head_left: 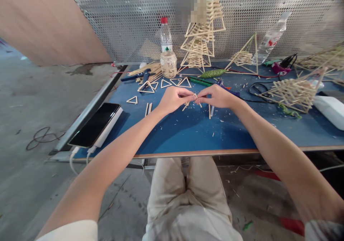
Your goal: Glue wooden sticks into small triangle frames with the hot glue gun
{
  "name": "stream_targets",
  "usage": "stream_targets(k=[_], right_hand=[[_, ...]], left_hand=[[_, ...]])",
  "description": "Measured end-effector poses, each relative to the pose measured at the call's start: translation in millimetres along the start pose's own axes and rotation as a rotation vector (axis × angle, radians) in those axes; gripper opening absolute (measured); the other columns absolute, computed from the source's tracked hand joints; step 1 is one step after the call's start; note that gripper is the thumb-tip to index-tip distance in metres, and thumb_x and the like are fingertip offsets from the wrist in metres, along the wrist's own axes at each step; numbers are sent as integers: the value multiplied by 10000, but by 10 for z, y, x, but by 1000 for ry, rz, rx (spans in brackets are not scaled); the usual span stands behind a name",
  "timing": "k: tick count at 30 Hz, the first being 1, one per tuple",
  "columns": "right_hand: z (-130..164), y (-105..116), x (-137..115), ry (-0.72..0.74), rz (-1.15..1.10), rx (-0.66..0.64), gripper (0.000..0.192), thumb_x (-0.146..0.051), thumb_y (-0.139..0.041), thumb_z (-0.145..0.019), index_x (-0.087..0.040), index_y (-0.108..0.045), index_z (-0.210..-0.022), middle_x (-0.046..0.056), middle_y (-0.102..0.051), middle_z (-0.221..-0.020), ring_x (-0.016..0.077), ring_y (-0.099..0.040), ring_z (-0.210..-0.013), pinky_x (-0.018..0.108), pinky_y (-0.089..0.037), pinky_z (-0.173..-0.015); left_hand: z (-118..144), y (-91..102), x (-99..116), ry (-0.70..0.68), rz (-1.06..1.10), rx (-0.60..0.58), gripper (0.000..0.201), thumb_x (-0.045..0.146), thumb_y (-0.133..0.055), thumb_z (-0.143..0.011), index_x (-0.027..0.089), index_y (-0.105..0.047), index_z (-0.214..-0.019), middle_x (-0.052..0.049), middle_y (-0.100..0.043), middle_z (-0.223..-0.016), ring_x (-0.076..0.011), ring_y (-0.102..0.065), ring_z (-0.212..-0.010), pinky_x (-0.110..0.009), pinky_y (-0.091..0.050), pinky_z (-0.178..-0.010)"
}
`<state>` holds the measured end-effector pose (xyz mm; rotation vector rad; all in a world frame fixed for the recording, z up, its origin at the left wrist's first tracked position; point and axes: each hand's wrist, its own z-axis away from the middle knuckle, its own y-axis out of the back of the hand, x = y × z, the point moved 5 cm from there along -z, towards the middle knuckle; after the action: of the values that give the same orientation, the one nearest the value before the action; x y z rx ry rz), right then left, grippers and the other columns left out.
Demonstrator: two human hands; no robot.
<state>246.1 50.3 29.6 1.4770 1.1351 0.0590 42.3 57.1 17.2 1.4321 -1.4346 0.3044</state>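
My left hand (173, 99) and my right hand (218, 96) meet fingertip to fingertip over the blue table (188, 130). Together they pinch small wooden sticks (196, 97) between them, and a few stick ends (185, 106) poke out below the fingers. More loose sticks (210, 111) lie on the table just under the hands. Several finished stick triangles (165, 83) lie flat on the table behind my left hand.
A phone on a power bank (95, 124) sits at the left table edge. At the back stand a water bottle (166, 36), a jar of sticks (168, 64), a tall stick tower (202, 33), stick pyramids (292, 90), green tools (213, 73) and cables. A perforated metal screen (129, 18) closes the back.
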Motion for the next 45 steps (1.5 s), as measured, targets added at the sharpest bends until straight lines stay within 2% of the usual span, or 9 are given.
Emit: stream_targets(k=[5, 11, 17, 22, 28, 34, 45], right_hand=[[-6, -3, -3, 13, -4, -18, 364, -631, -726, -996, -320, -900, -921, 8, -876, -899, 226, -773, -797, 375, -575, -751], [-14, -8, 8, 21, 0, -24, 355, -608, -722, -1005, -320, -894, -889, 9, -877, -908, 233, -786, -817, 383, -597, -777], [-21, -11, 20, 34, -6, -23, 341, -593, -725, -998, -312, -891, -900, 11, -877, -903, 232, -786, -812, 374, -585, -771], [-25, -18, 35, 40, -1, -33, 315, -555, -724, -1002, -306, -881, -891, 5, -874, -898, 221, -779, -794, 370, -578, -775], [-25, -19, 12, 39, 14, -48, 304, -513, -704, -1005, -298, -880, -882, 6, -875, -907, 223, -781, -815, 367, -579, -799], [-31, -6, -38, 30, 44, -95, 323, -491, -675, -1011, -253, -878, -934, 28, -878, -935, 224, -780, -836, 357, -568, -809], [-36, -15, -38, 38, 40, -128, 320, -507, -664, -1020, -277, -875, -948, 29, -875, -981, 239, -785, -896, 386, -574, -867]], left_hand=[[6, -5, 2, 29, 42, -21, 439, 670, -877, -874, 242, -930, -959, -81, -864, -819, -208, -790, -710, -315, -598, -647], [13, -1, 18, 30, 55, -20, 404, 655, -879, -882, 257, -931, -925, -62, -822, -727, -185, -745, -644, -319, -585, -639], [18, 12, 14, 18, 10, 0, 438, 681, -876, -867, 253, -934, -941, -72, -850, -781, -191, -757, -651, -317, -582, -629], [18, 57, 63, -32, -78, 99, 483, 716, -846, -877, 251, -936, -971, -84, -892, -928, -205, -787, -728, -319, -590, -673], [2, 51, 148, -81, -134, 97, 476, 697, -772, -948, 251, -932, -903, -68, -881, -862, -173, -722, -676, -305, -499, -621], [24, 68, 231, -95, -212, 91, 312, 541, -796, -971, 274, -937, -891, -51, -889, -884, -166, -722, -684, -311, -489, -657], [24, 65, 236, -88, -254, 81, 199, 443, -822, -938, 286, -929, -878, -43, -879, -849, -182, -722, -694, -336, -486, -681]])
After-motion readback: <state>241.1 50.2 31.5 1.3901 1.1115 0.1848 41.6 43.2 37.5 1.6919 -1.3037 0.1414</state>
